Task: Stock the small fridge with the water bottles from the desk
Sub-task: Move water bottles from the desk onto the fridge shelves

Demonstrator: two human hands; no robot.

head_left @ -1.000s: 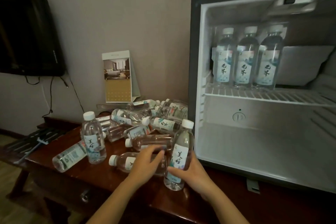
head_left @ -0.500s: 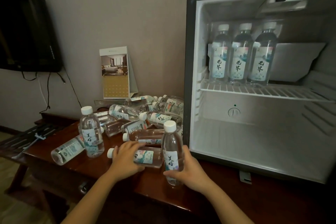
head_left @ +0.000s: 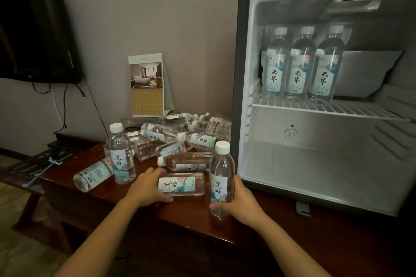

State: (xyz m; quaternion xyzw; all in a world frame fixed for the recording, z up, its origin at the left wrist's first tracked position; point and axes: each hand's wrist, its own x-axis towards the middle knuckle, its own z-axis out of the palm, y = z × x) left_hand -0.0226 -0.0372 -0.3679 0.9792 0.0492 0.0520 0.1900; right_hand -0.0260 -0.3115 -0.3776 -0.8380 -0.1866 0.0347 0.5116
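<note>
Now, your right hand (head_left: 240, 207) is wrapped round the lower half of the upright bottle (head_left: 221, 177), which stands on the table (head_left: 191, 216) just in front of the open fridge (head_left: 244, 96). Your left hand (head_left: 146, 189) is curled over the left end of the lying bottle (head_left: 182, 184) beside it. The loose pile (head_left: 180, 137) lies further back on the table, near the wall.

These look like full, thin-walled plastic bottles: fairly weighty, smooth, and likely to give a little under a hard squeeze. Take each one round the middle, on the paper label, where your hands should slip least. The ones lying down will probably roll if nudged.

The label on the bottle in your right hand reads 美好, as does the lying one's. The three shelved bottles (head_left: 301, 63), standing on the wire shelf (head_left: 337, 109), read 无界.
</note>
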